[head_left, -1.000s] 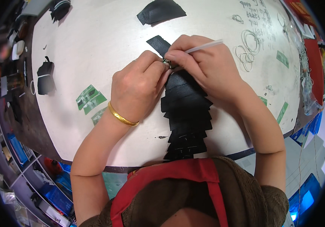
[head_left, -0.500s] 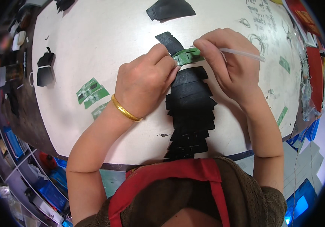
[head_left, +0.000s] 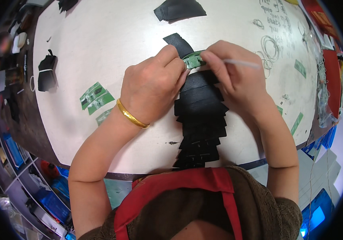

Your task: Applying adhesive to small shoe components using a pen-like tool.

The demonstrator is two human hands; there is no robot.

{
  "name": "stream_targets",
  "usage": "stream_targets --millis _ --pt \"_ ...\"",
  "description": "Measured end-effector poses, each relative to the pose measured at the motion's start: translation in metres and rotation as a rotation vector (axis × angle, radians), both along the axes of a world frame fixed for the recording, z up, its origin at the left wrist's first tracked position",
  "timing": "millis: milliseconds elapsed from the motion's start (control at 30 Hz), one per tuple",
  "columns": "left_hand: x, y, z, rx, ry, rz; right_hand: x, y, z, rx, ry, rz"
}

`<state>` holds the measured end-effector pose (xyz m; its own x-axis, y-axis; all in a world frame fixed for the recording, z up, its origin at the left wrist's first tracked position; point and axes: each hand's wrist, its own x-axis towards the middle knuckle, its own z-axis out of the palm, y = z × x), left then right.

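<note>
My left hand point(head_left: 151, 86) is closed, pinching the left end of a small green piece point(head_left: 192, 61) with dark slots in it. My right hand point(head_left: 241, 78) is closed around a thin whitish translucent stick point(head_left: 241, 63), blurred by motion; its fingertips are at the green piece's right end and hide the stick's tip. Below the piece runs a column of overlapping black leather-like pieces point(head_left: 201, 106), reaching toward my body. Another black piece point(head_left: 178, 43) lies just beyond the green one.
Green pieces point(head_left: 99, 103) lie left of my left forearm, and others point(head_left: 297, 123) lie at the right. A stack of black pieces point(head_left: 181, 10) sits at the far side, with a banded black bundle point(head_left: 46, 74) at the left. Loose cord point(head_left: 270, 47) lies on the white tabletop point(head_left: 99, 48).
My right hand has moved a little left and toward me with the stick, covering more of the green piece. The left hand has barely moved and keeps its hold.
</note>
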<state>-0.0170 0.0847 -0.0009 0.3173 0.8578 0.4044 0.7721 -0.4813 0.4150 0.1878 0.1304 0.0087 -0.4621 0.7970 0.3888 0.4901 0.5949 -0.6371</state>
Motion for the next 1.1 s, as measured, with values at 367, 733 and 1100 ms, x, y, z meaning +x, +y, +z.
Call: stream_targets --millis 367,733,1100 --pt "-0.007 -0.001 -0.008 0.068 0.054 -0.052 -0.025 0.025 -0.003 0.148 -0.275 0.023" --pt "-0.010 -0.012 0.010 0.008 -0.059 -0.102 0.006 0.034 0.027 -0.343 0.205 -0.016" --pt "-0.011 0.004 0.013 -0.028 0.010 -0.050 0.013 -0.005 0.015 -0.759 0.478 -0.211"
